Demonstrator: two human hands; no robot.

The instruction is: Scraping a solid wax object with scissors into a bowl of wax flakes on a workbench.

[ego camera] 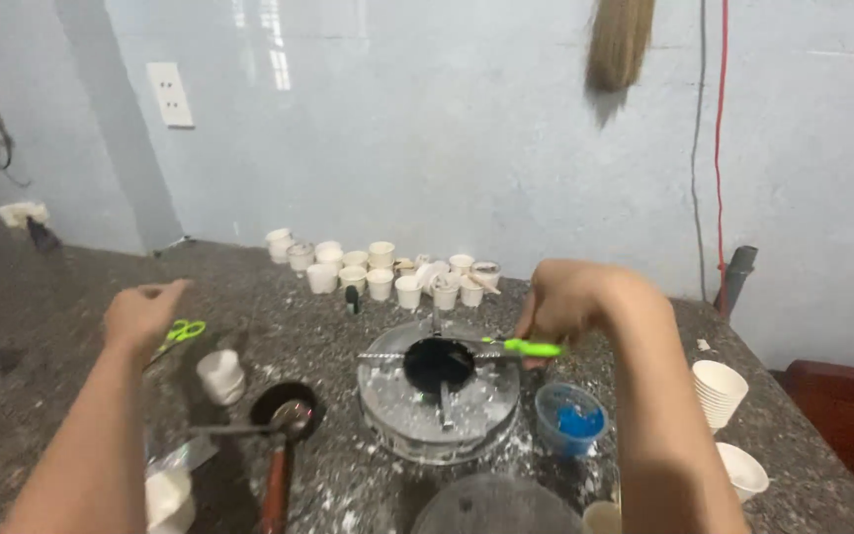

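Observation:
My right hand [563, 301] grips a tool with a bright green handle [524, 347] whose metal blade lies across a small black pot [438, 364]. The pot sits on a round silvery burner [399, 407] dusted with white flakes. My left hand [143, 311] hovers above the table to the left, fingers loosely curled, holding nothing. Green-handled scissors [183, 331] lie just beyond it. A white cup [220, 376] and a small dark pan with a reddish handle [284, 409] sit between my arms.
Several small white cups [380, 272] stand in rows against the pale blue wall. A clear tub with blue contents [569, 418] is right of the burner. Stacked paper cups [719, 391] sit near the table's right edge. A grey pipe [736, 278] and red cable [719, 138] run along the wall.

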